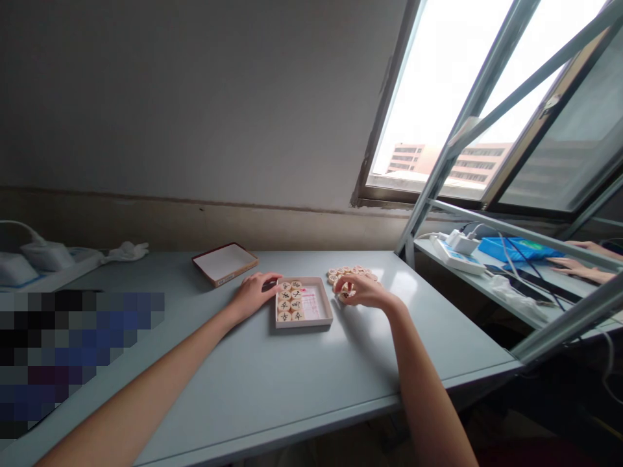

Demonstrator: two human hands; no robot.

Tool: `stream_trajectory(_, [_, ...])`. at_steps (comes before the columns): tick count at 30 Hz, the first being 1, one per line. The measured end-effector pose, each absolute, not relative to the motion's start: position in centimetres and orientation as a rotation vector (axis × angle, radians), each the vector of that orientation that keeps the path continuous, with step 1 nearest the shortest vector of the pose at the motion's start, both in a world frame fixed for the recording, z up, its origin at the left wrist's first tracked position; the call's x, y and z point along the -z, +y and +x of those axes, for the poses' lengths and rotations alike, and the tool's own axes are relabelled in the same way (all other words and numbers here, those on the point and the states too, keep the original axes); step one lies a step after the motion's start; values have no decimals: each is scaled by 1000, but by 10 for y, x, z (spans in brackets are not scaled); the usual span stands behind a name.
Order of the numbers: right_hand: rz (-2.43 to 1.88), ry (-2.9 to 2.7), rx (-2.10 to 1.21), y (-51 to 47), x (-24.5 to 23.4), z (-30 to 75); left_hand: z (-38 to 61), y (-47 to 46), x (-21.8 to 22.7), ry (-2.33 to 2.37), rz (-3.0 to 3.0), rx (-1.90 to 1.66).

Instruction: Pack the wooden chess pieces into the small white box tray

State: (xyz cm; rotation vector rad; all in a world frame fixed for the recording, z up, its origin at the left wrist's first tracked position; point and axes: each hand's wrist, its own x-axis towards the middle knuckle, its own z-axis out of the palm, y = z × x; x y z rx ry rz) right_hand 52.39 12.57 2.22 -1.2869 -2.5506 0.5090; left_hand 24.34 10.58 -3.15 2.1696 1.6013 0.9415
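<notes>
A shallow white box (329,320) sits on the grey desk, with two columns of round Chinese chess pieces (296,305) along its left side and a printed sheet (314,303) showing on the right. My left hand (254,293) grips the box's upper left edge between thumb and fingers. To the right of the box, my right hand (363,290) pinches a chess piece (346,296) just above the desk. Behind that hand lies a cluster of loose chess pieces (346,271), partly hidden by it.
The box lid (226,263) lies upturned at the back left. A power strip with plugs (58,269) stands at the far left. Beyond the metal frame (440,172) on the right, another desk holds a blue bag (516,248), cables and another person's hands (579,267).
</notes>
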Motion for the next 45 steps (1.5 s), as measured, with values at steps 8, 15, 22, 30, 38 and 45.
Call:
stream_trajectory(8, [-1345, -2575, -384, 128, -18, 521, 244, 104, 31, 1639, 2144, -931])
stream_trajectory(15, [-1353, -2448, -212, 132, -13, 516, 242, 107, 34, 1626, 2152, -935])
stream_trajectory(22, [-1441, -2482, 71, 149, 20, 492, 242, 108, 35, 1591, 2156, -945])
stream_trajectory(30, [-1554, -2526, -99, 151, 25, 501, 242, 107, 34, 1570, 2114, -966])
stream_trajectory(38, [-1598, -2472, -122, 150, 25, 506, 242, 106, 34, 1569, 2110, -967])
stream_trajectory(45, [-1547, -2418, 6, 146, 16, 511, 241, 108, 37, 1535, 2090, -993])
